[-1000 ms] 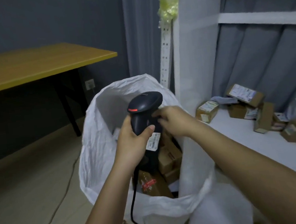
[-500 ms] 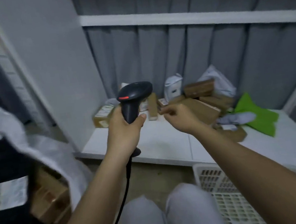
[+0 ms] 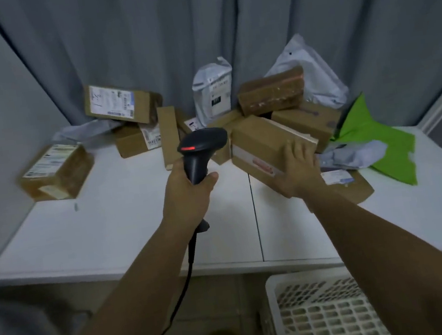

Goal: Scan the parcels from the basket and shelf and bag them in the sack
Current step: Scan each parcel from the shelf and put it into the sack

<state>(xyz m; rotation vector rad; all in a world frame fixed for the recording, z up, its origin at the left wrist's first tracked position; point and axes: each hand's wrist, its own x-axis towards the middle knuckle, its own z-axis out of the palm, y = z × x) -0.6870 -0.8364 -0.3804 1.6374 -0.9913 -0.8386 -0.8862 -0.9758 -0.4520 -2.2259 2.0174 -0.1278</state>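
Dim, even light; soft motion blur; wide-angle edge bending.

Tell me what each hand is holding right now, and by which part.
Left hand grips the scanner by its handle. Right hand grasps the cardboard box at its near end.
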